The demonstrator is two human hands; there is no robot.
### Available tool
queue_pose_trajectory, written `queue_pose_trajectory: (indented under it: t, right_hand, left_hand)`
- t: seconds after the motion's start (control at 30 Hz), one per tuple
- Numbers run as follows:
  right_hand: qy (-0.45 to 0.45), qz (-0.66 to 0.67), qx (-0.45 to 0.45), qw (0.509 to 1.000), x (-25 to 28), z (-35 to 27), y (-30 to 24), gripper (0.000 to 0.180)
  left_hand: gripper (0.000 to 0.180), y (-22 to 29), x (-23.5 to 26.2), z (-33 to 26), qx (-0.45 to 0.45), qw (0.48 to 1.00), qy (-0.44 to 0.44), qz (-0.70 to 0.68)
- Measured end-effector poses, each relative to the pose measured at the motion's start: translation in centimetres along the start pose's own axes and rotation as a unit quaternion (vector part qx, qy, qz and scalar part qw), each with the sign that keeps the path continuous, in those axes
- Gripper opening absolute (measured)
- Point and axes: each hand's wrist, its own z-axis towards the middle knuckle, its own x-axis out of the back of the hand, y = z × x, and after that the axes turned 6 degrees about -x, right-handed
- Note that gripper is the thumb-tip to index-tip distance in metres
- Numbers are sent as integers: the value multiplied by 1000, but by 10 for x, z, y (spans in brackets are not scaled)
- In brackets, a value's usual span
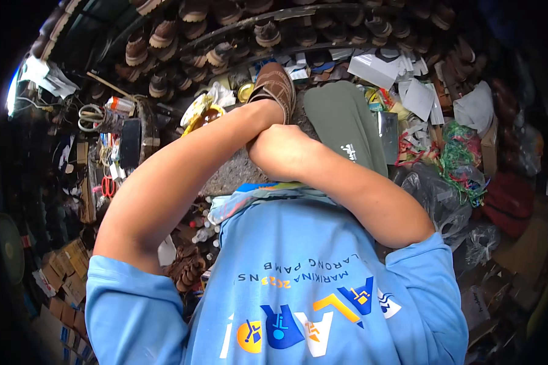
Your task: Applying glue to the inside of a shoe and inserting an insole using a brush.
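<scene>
A brown leather shoe [275,82] with visible stitching stands toe away from me at the upper middle, its pale sole edge on the left. My left hand [274,112] meets the shoe's near end and seems to hold it from the opening; the fingers are hidden. Just below, my right hand [281,151] is closed, its back toward me and its wrist bent inward. It is close against my left wrist. Its fingers curl underneath, so whatever they grip is out of sight. A rough grey slab [234,173] lies under both hands.
Shelves of shoes [268,33] curve along the back. Left are a yellow-rimmed pot [208,117] of brown stuff, a tape roll [91,115] and red-handled scissors [108,186]. My green-trousered leg [344,125] is right of the shoe; beyond it lie paper sheets and plastic bags [435,198].
</scene>
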Motion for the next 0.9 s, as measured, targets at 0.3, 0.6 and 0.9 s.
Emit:
queue_pose_trajectory:
  t: [0.3, 0.6, 0.9]
  right_hand:
    - [64, -16, 6, 998, -3, -11, 3, 27]
    - [93, -12, 45, 995, -8, -15, 10, 21]
    - [90, -14, 39, 995, -12, -14, 9, 15]
  left_hand:
    - [26, 5, 14, 10, 20, 999, 14, 30]
    - [25, 7, 4, 4, 37, 998, 15, 54]
    - [25, 18, -9, 7, 54, 996, 11, 76]
